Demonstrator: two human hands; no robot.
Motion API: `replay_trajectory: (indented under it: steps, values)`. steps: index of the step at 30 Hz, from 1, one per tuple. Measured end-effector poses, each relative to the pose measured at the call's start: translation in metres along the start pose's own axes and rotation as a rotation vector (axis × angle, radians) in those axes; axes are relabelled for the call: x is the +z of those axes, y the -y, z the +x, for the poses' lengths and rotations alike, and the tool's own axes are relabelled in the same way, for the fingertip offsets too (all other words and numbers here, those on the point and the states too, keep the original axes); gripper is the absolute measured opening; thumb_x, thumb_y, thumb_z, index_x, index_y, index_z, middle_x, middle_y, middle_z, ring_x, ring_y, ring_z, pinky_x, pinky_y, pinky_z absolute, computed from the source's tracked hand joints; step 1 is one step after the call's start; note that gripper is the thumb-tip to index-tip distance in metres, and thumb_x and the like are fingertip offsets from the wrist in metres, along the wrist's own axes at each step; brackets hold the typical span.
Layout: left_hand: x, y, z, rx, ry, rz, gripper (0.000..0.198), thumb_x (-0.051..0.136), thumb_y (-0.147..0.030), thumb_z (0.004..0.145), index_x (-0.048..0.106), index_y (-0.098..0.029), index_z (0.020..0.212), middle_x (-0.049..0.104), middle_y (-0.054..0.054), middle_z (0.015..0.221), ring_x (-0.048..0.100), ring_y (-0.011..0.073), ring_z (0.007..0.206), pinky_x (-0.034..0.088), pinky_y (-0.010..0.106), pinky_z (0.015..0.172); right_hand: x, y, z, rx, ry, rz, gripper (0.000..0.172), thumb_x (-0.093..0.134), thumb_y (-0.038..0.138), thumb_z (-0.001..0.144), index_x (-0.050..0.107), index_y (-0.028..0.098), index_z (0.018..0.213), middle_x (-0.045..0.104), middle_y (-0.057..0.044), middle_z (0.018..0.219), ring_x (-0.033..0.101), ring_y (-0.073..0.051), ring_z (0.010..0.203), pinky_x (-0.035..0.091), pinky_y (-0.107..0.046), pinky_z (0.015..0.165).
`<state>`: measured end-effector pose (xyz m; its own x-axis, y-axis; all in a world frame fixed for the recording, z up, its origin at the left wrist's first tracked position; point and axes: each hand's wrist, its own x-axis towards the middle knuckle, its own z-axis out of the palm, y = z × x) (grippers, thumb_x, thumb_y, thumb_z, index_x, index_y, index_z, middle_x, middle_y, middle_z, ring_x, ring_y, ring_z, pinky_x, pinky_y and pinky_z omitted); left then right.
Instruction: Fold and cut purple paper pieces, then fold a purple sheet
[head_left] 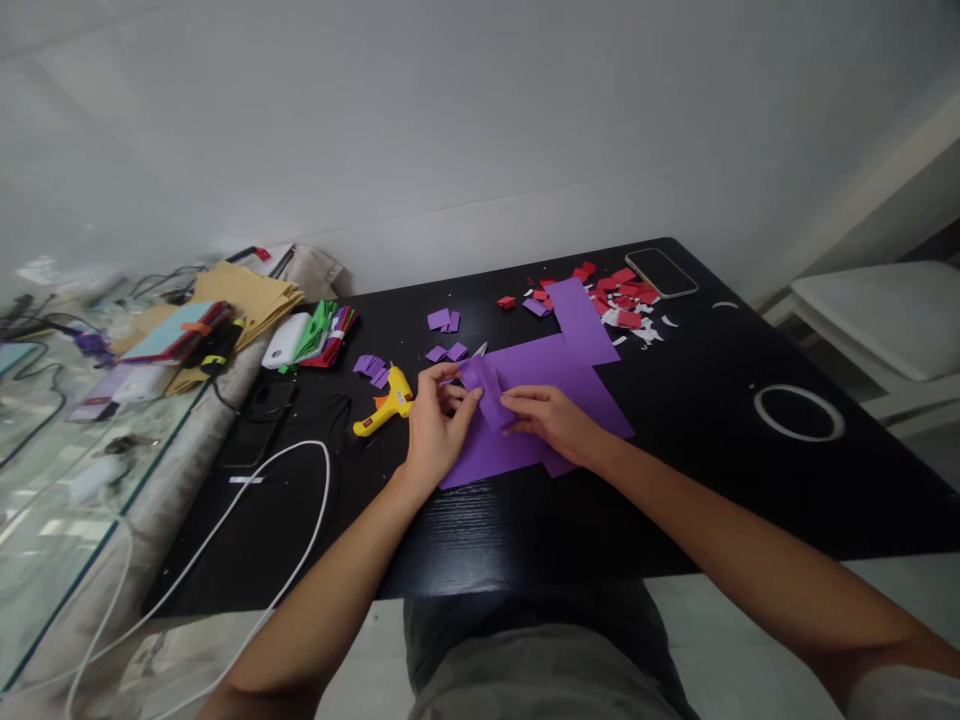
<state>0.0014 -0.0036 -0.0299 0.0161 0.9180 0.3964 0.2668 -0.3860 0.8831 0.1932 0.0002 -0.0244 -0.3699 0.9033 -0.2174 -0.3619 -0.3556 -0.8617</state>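
My left hand (pixel 439 420) and my right hand (pixel 551 420) meet over a large purple paper sheet (pixel 559 375) on the black table (pixel 675 460). Both pinch a small folded purple paper piece (pixel 487 390) between their fingertips, left hand on its left side, right hand on its right. A yellow glue gun (pixel 386 405) lies just left of my left hand. Small purple paper squares (pixel 446 335) are scattered beyond the hands.
Red and white paper scraps (pixel 619 295) and a phone (pixel 661 272) lie at the table's far right. A white ring (pixel 799 412) sits at right. A white cable (pixel 300 520), stacked coloured papers (pixel 326 335), envelopes (pixel 240 295) and a white chair (pixel 885 315) surround the table.
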Motion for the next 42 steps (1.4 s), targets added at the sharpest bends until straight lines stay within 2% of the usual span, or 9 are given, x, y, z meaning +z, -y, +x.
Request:
replay_trajectory:
  steps: [8, 11, 15, 18, 22, 25, 29, 42]
  values:
    - [-0.0029, -0.0013, 0.0016, 0.149, 0.023, 0.172, 0.041, 0.067, -0.033, 0.099, 0.059, -0.024, 0.138, 0.063, 0.007, 0.112, 0.064, 0.0105, 0.078, 0.058, 0.026, 0.071, -0.0022, -0.0027, 0.0015, 0.002, -0.023, -0.002, 0.028, 0.093, 0.036, 0.064, 0.078, 0.02, 0.082, 0.066, -0.002, 0.085, 0.063, -0.017, 0.08, 0.058, -0.034, 0.075]
    - [-0.002, 0.0005, 0.0012, 0.136, 0.038, 0.157, 0.042, 0.067, -0.029, 0.098, 0.057, -0.024, 0.138, 0.065, 0.006, 0.111, 0.065, 0.0106, 0.078, 0.058, 0.026, 0.071, -0.002, -0.0029, 0.0015, -0.002, -0.024, -0.011, 0.029, 0.094, 0.036, 0.063, 0.079, 0.019, 0.081, 0.066, -0.002, 0.085, 0.062, -0.016, 0.079, 0.059, -0.033, 0.073]
    - [-0.0011, 0.0012, 0.0005, 0.066, -0.007, 0.078, 0.037, 0.071, -0.026, 0.095, 0.053, -0.022, 0.127, 0.069, 0.005, 0.107, 0.067, 0.0098, 0.074, 0.057, 0.023, 0.066, -0.0017, -0.0033, 0.0009, -0.003, -0.015, -0.007, 0.029, 0.094, 0.036, 0.063, 0.079, 0.018, 0.08, 0.067, -0.002, 0.084, 0.062, -0.015, 0.078, 0.059, -0.033, 0.075]
    - [-0.0015, -0.0019, 0.0004, 0.05, -0.005, 0.127, 0.022, 0.071, -0.027, 0.094, 0.058, -0.021, 0.112, 0.07, 0.003, 0.097, 0.065, 0.0099, 0.07, 0.054, 0.022, 0.063, -0.0014, -0.0036, 0.0003, -0.008, -0.002, 0.009, 0.028, 0.095, 0.035, 0.063, 0.08, 0.019, 0.08, 0.066, -0.001, 0.083, 0.063, -0.015, 0.079, 0.061, -0.036, 0.081]
    - [-0.002, -0.0071, 0.0002, 0.136, 0.042, 0.269, 0.009, 0.067, -0.028, 0.097, 0.067, -0.02, 0.101, 0.069, 0.001, 0.085, 0.063, 0.0113, 0.069, 0.053, 0.024, 0.065, -0.0011, -0.0033, -0.0001, -0.034, 0.014, 0.035, 0.025, 0.095, 0.034, 0.065, 0.08, 0.019, 0.078, 0.063, 0.002, 0.077, 0.062, -0.014, 0.078, 0.062, -0.042, 0.091]
    - [-0.0016, -0.0081, 0.0001, 0.221, 0.088, 0.32, 0.012, 0.069, -0.029, 0.096, 0.068, -0.019, 0.103, 0.069, 0.003, 0.091, 0.065, 0.0136, 0.076, 0.054, 0.026, 0.067, -0.0014, -0.0029, 0.0002, -0.046, 0.008, 0.044, 0.024, 0.095, 0.033, 0.065, 0.08, 0.019, 0.078, 0.062, 0.002, 0.074, 0.062, -0.014, 0.077, 0.061, -0.043, 0.095]
    - [-0.0016, -0.0056, 0.0004, 0.258, 0.129, 0.37, 0.027, 0.077, -0.032, 0.09, 0.067, -0.019, 0.111, 0.069, 0.004, 0.096, 0.065, 0.0153, 0.078, 0.056, 0.027, 0.068, -0.0021, -0.0022, 0.001, -0.038, 0.011, 0.05, 0.028, 0.095, 0.037, 0.065, 0.081, 0.017, 0.079, 0.069, -0.002, 0.082, 0.066, -0.017, 0.084, 0.06, -0.043, 0.096]
    - [-0.0023, -0.0044, -0.0024, 0.188, 0.169, 0.43, 0.033, 0.076, -0.024, 0.089, 0.067, -0.019, 0.12, 0.072, 0.004, 0.095, 0.063, 0.013, 0.07, 0.054, 0.026, 0.066, -0.0004, -0.0037, 0.001, -0.066, -0.001, -0.012, 0.027, 0.092, 0.039, 0.067, 0.079, 0.017, 0.076, 0.065, -0.001, 0.078, 0.065, -0.018, 0.087, 0.055, -0.045, 0.104]
